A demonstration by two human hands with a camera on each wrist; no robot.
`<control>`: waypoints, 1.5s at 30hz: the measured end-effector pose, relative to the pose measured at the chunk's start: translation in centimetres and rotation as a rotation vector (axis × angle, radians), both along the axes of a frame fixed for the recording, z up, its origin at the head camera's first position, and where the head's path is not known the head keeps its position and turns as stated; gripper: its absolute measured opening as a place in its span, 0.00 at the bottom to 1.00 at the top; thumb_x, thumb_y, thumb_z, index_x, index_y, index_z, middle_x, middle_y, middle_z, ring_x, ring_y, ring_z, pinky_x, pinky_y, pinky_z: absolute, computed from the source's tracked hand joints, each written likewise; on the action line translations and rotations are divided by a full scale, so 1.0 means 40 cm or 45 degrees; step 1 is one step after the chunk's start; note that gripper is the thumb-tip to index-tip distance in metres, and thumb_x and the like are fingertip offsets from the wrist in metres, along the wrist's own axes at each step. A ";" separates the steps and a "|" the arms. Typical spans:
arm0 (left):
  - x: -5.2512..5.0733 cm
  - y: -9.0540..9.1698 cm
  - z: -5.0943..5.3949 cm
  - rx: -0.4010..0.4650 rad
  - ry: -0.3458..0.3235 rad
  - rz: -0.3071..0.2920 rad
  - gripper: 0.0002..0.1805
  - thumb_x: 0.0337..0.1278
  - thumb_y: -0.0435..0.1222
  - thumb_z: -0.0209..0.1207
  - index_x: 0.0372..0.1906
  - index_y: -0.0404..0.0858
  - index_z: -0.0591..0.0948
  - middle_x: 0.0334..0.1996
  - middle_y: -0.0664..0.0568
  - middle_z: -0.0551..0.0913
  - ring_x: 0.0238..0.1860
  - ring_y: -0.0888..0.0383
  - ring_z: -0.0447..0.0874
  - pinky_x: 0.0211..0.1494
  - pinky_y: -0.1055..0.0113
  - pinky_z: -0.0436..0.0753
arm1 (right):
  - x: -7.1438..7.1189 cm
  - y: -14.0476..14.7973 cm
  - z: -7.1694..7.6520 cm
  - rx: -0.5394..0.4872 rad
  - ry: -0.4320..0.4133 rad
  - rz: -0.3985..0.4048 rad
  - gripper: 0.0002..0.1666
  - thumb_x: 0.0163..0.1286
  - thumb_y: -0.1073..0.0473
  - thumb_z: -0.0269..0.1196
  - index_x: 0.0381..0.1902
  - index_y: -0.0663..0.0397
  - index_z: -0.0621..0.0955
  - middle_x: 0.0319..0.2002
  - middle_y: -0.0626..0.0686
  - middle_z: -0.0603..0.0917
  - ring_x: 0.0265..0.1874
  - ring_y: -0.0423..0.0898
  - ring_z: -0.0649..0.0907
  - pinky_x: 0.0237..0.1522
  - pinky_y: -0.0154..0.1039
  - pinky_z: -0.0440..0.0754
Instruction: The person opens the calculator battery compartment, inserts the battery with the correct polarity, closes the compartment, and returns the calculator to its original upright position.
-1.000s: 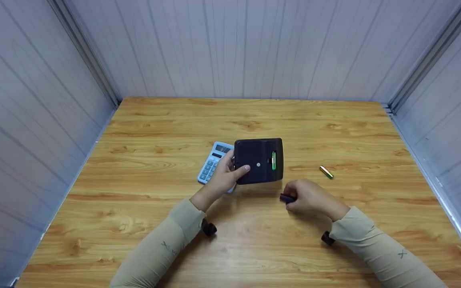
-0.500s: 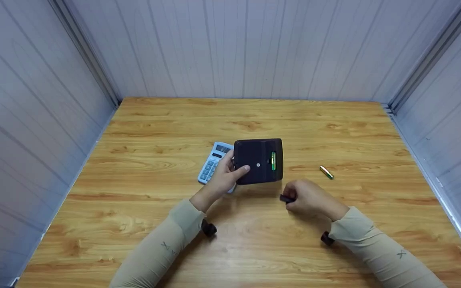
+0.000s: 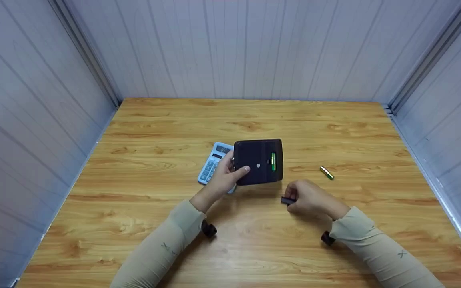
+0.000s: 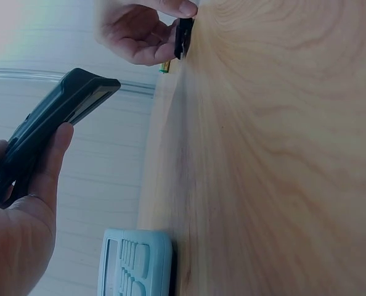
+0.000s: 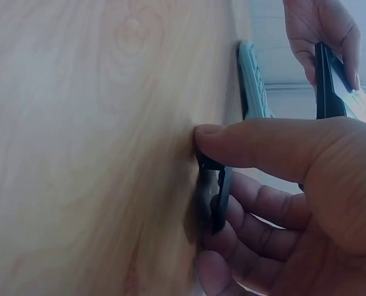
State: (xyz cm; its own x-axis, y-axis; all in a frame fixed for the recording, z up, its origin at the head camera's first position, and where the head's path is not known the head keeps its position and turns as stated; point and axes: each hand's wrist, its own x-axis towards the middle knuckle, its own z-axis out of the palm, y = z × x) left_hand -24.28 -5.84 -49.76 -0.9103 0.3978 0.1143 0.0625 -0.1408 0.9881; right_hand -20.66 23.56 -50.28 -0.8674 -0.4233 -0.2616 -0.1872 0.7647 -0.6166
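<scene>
My left hand (image 3: 223,176) grips a black calculator (image 3: 250,154) by its left side, thumb across the upturned back. A green-and-gold battery (image 3: 273,161) shows in the slot near its right edge; the calculator's front is mostly hidden. Low over the table, my right hand (image 3: 308,198) pinches a small black battery cover (image 3: 287,201), which the right wrist view shows close to the wood, between thumb and fingers. Beyond that hand, a loose battery (image 3: 327,173) lies on the table. Partly behind my left hand rests a light blue calculator (image 3: 213,163), keys up.
The wooden table (image 3: 166,120) is enclosed by pale panelled walls (image 3: 230,48) at the back and both sides. A dark wrist camera (image 3: 209,229) sits under the left cuff, and another dark camera (image 3: 327,238) under the right cuff.
The battery cover has tilted slightly in my right fingers and dipped a little. My left hand and the black calculator stay almost where they were.
</scene>
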 end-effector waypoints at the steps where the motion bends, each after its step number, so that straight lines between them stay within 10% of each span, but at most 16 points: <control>1: 0.000 0.000 0.000 0.003 -0.001 0.000 0.32 0.77 0.24 0.58 0.81 0.34 0.66 0.68 0.33 0.83 0.65 0.44 0.88 0.62 0.55 0.91 | 0.000 0.001 0.001 -0.006 -0.002 -0.010 0.11 0.57 0.68 0.74 0.38 0.55 0.86 0.34 0.50 0.84 0.36 0.45 0.81 0.41 0.41 0.80; 22: 0.000 0.002 -0.002 0.001 -0.021 0.004 0.33 0.78 0.26 0.59 0.82 0.37 0.66 0.68 0.35 0.83 0.65 0.46 0.88 0.63 0.54 0.91 | -0.037 0.040 0.036 -0.099 0.156 -0.215 0.13 0.62 0.65 0.78 0.43 0.62 0.87 0.34 0.54 0.88 0.34 0.46 0.83 0.39 0.38 0.81; 45: 0.000 0.007 -0.004 -0.039 -0.036 0.013 0.32 0.78 0.27 0.59 0.81 0.38 0.66 0.68 0.38 0.84 0.65 0.45 0.88 0.62 0.55 0.92 | -0.029 0.014 0.077 -0.489 0.397 -0.486 0.18 0.65 0.69 0.78 0.51 0.68 0.87 0.43 0.63 0.90 0.39 0.45 0.83 0.41 0.26 0.83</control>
State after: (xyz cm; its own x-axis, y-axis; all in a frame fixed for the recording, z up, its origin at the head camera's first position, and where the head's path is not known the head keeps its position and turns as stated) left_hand -24.30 -5.54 -49.91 -0.9170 0.3915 0.0764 0.0357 -0.1102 0.9933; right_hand -21.82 24.11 -47.21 -0.9871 -0.0820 0.1376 -0.1600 0.5478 -0.8212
